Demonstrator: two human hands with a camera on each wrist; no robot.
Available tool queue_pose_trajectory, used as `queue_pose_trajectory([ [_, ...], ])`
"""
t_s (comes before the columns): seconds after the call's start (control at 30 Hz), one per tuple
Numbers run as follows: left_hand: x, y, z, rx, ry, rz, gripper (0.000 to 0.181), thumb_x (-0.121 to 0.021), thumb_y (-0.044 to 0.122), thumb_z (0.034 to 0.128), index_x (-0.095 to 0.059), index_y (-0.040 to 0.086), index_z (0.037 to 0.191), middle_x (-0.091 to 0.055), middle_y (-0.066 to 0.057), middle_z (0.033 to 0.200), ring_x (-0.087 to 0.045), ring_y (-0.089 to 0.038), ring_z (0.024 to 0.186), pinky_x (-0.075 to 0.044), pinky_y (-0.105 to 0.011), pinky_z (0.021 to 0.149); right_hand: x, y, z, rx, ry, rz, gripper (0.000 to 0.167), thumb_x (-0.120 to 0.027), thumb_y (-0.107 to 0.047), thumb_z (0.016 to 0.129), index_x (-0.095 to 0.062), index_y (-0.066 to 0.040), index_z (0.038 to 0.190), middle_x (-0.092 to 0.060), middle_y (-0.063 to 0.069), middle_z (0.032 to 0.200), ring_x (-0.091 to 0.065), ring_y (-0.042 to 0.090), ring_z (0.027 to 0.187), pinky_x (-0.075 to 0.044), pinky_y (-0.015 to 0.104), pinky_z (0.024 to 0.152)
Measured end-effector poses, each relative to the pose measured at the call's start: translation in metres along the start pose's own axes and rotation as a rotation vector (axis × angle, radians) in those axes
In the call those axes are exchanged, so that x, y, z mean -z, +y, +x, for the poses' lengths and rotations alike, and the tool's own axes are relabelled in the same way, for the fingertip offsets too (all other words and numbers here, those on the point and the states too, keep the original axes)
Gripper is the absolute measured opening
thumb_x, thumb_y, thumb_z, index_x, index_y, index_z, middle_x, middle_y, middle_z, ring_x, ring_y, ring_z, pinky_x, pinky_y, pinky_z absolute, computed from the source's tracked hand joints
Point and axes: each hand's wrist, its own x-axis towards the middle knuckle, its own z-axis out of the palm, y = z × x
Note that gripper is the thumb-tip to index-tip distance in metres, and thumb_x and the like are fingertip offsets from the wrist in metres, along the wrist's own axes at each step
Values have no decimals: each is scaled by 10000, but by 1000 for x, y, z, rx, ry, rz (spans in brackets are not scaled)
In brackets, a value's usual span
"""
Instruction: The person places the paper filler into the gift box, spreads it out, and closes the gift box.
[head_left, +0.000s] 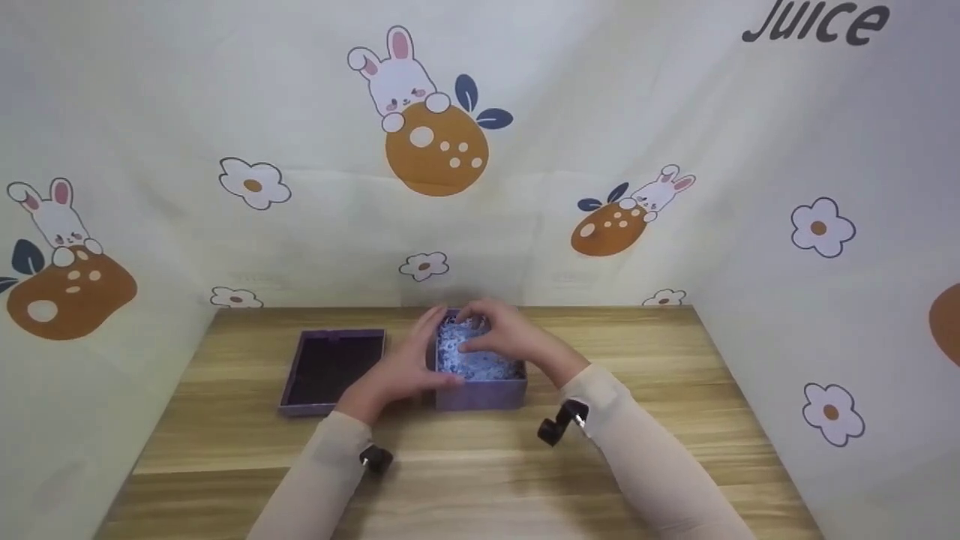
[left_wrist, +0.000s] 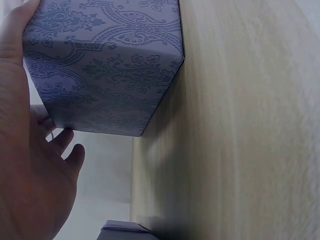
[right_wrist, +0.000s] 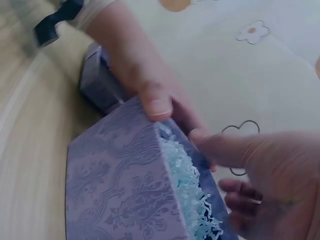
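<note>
A purple patterned box [head_left: 480, 395] stands on the table, filled with pale blue shredded paper [right_wrist: 187, 182]. My left hand [head_left: 401, 371] holds the box from its left side, the thumb over the near rim and the fingers along the far part. In the left wrist view, the fingertips [left_wrist: 75, 157] show at the box's side. Above the shredded paper, my right hand [head_left: 506, 334] has bent fingers, with thumb and forefinger apart. Nothing shows between them. Some of its fingers are partly hidden in the right wrist view.
Left of the box lies a purple lid [head_left: 307, 410] with its dark inside facing up. Behind the wooden table [head_left: 450, 472] hangs a pale cloth [head_left: 315, 247] printed with rabbits, oranges and flowers. Both wrists carry small black devices, one by the left sleeve [head_left: 322, 465].
</note>
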Motion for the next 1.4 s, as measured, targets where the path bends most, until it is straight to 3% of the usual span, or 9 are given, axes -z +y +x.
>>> queue_pose_trajectory([
  [0.13,-1,-2,1,-19,2,-27,1322,-960,570,811,-155,209,1796,-113,-69,1859,-205,-390,1667,-253,-641,1317,-10,6,9,-4,-19,56,471,-905,-168,927,-727,-45,1345,-720,131,1206,-651,282,1120,-566,458,1020],
  [0.33,-3,-2,1,-30,-8,-23,1339,-955,605,802,-160,185,1794,-118,-70,1857,-203,-375,1668,-260,-609,1324,-28,15,19,-53,-44,-55,529,-926,-146,900,-711,-50,1374,-731,118,1332,-669,301,1250,-535,447,1139],
  [0.47,-2,-2,1,-39,-9,-19,1349,-959,605,798,-153,182,1794,-109,-76,1857,-200,-383,1667,-251,-600,1325,-34,17,22,-74,-71,-104,571,-934,-100,874,-696,-28,1389,-731,143,1352,-677,320,1263,-541,457,1141],
  [0.77,11,1,-2,9,-83,-62,1360,-978,556,791,-98,313,1799,-31,3,1864,-192,-415,1666,-231,-675,1305,-41,19,23,-109,-116,-193,690,-889,-21,862,-614,53,1491,-691,230,1430,-657,383,1323,-522,481,1174],
  [0.93,17,-1,-2,5,-107,-82,1396,-1004,535,756,-99,320,1798,-31,21,1863,-172,-377,1677,-205,-654,1321,-38,17,22,-117,-121,-169,672,-895,-48,879,-629,17,1493,-692,204,1444,-653,365,1338,-512,469,1185],
  [1.17,18,-3,-3,-23,-95,-97,1414,-1024,484,748,-122,202,1799,-59,-26,1862,-145,-362,1683,-175,-626,1337,-19,4,13,-80,-122,-128,660,-898,-105,913,-635,-47,1516,-669,157,1496,-613,343,1394,-475,484,1218],
  [1.3,17,-4,-3,-26,-92,-103,1415,-1019,488,756,-110,195,1799,-50,-23,1862,-122,-360,1688,-164,-642,1335,-8,0,7,-13,-110,-98,491,-893,-77,918,-723,-78,1379,-724,98,1351,-659,305,1263,-544,470,1120],
  [1.4,18,-4,-3,-23,-89,-103,1409,-1017,496,756,-107,236,1801,-46,-12,1862,-133,-371,1685,-182,-665,1322,-5,1,6,32,-179,-108,408,-895,-99,926,-747,-109,1306,-736,37,1244,-674,247,1157,-576,416,1032],
])
